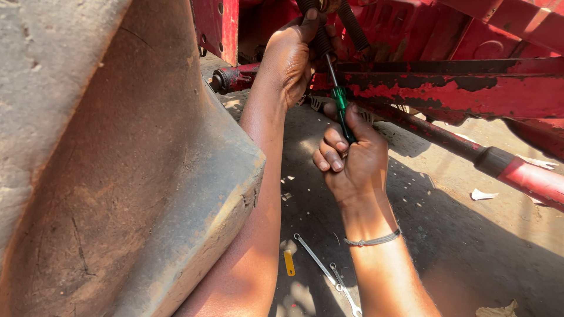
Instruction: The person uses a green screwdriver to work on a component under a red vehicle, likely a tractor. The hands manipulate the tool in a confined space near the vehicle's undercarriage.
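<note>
the right hand [352, 158] is wrapped tight around the green-and-black plastic handle of a slim steel-shafted screwdriver [339, 108], whose shaft runs up and away from it toward the left hand [291, 58]. the left hand is curled closed around a dark coiled metal spring [322, 38] hanging from the underside of a chipped red-painted steel frame [458, 88]; the screwdriver's tip meets the spring right at those fingers, though the exact contact point is hidden by them.

as a judgement, the work on the spring looks mid-way: the tool is engaged and both hands are loaded, yet the spring sits attached above, so nothing reads as freed or finished. whether its lower end is hooked cannot be told.

just beyond the right hand a red rod with a black collar [499, 161] slants off to the right. far below both wrists, on the dusty concrete ground [458, 235], lie two silver combination wrenches [329, 273] and a small yellow-handled tool [289, 262]. pressing against the left forearm is a big worn rubber tyre [117, 176].
</note>
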The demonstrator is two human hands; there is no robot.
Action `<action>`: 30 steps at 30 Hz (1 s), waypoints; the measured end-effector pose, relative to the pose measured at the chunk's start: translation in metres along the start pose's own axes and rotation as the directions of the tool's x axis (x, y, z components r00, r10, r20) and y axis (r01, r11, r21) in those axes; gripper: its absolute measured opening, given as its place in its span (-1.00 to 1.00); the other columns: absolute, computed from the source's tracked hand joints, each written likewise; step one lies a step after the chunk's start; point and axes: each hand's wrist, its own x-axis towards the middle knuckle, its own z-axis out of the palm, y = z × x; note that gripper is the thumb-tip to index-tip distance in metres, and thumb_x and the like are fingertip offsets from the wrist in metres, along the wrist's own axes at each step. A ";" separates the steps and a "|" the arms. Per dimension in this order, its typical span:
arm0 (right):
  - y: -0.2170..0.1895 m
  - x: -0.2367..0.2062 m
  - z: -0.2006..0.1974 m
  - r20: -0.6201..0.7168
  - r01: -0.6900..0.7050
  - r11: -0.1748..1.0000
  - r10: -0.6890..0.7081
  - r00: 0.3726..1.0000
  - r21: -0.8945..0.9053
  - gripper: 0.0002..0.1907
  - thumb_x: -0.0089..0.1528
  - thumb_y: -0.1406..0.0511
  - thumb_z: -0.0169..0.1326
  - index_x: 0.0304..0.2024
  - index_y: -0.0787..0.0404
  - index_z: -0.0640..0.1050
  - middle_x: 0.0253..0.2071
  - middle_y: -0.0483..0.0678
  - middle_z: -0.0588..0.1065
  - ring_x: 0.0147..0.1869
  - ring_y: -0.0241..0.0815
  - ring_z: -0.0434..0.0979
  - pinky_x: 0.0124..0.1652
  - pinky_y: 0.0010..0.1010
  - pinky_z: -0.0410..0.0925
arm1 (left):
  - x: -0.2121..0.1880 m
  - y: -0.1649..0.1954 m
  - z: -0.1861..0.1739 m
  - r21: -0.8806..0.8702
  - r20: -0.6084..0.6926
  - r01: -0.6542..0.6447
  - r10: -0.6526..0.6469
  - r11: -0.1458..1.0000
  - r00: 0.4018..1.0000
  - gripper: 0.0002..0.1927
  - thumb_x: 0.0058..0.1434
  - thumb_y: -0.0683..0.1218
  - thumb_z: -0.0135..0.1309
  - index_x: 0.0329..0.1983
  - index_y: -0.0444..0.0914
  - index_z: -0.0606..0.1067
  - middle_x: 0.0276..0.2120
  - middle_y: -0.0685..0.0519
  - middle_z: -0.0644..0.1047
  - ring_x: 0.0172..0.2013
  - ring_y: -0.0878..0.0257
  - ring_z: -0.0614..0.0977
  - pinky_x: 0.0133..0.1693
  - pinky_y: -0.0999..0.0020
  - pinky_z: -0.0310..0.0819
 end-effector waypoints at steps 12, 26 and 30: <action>0.027 0.007 -0.012 0.491 0.182 -0.484 -0.654 0.575 -0.856 -0.78 0.35 0.28 0.19 -0.19 0.30 0.46 -0.41 0.14 0.53 -0.43 0.15 0.57 -0.44 -0.10 0.39 | -0.002 -0.002 -0.001 -0.035 0.049 -0.049 0.050 0.998 0.998 -0.59 0.32 0.16 0.07 -0.11 -0.29 0.55 -0.39 0.05 0.58 -0.41 0.20 0.63 -0.36 0.27 0.50; -0.023 -0.007 0.003 0.267 -0.341 0.896 0.268 0.926 0.283 -0.43 0.39 0.02 -0.11 0.00 0.46 0.49 -0.51 -0.15 0.31 -0.67 -0.39 0.12 -0.57 -0.55 0.11 | -0.001 0.004 0.008 0.020 -0.032 -0.001 0.002 1.000 0.999 -0.61 0.40 0.11 -0.01 -0.11 -0.34 0.52 -0.36 -0.01 0.62 -0.37 0.17 0.64 -0.29 0.16 0.49; -0.013 0.003 -0.005 0.297 -0.342 0.880 0.247 0.922 0.330 -0.46 0.40 0.04 -0.10 0.01 0.44 0.51 -0.57 -0.17 0.27 -0.67 -0.39 0.14 -0.58 -0.57 0.11 | -0.002 0.007 0.009 -0.007 -0.063 0.033 -0.033 0.999 0.997 -0.62 0.38 0.10 0.02 -0.11 -0.33 0.53 -0.37 -0.02 0.62 -0.37 0.17 0.64 -0.28 0.18 0.49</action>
